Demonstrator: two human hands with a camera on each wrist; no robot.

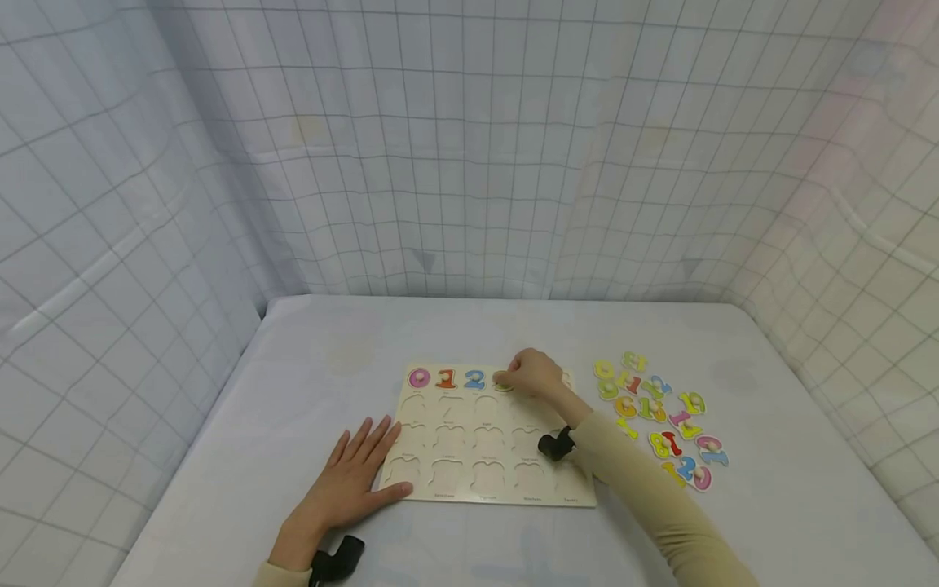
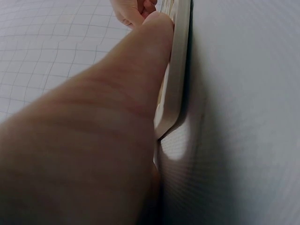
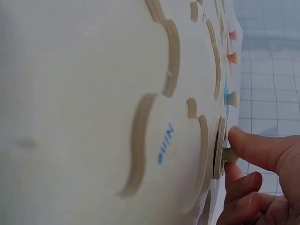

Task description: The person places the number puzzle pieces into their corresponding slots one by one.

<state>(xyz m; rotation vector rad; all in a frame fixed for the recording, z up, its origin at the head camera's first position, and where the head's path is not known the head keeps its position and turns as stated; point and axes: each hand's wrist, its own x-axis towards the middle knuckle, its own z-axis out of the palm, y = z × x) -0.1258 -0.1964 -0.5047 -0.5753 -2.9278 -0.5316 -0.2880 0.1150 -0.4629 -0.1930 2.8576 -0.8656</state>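
- Puzzle piece (image 3: 218, 149): far row of the board (image 1: 469, 474), fourth from left.
- Right hand (image 1: 537, 375), nearer, pinches its knob (image 3: 229, 155).
- Left hand (image 1: 355, 479) rests, fingers spread, at the board's left edge.

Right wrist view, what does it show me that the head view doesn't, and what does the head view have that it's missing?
Only the right wrist view shows the knob between thumb and finger, and the blue word "Nine" clearly enough to read.

Only the head view shows the left hand, flat with its fingers at the board's left edge, and the loose number pieces scattered right of the board.

Both show the puzzle board, the right hand, the held piece and the grid-lined sheet.
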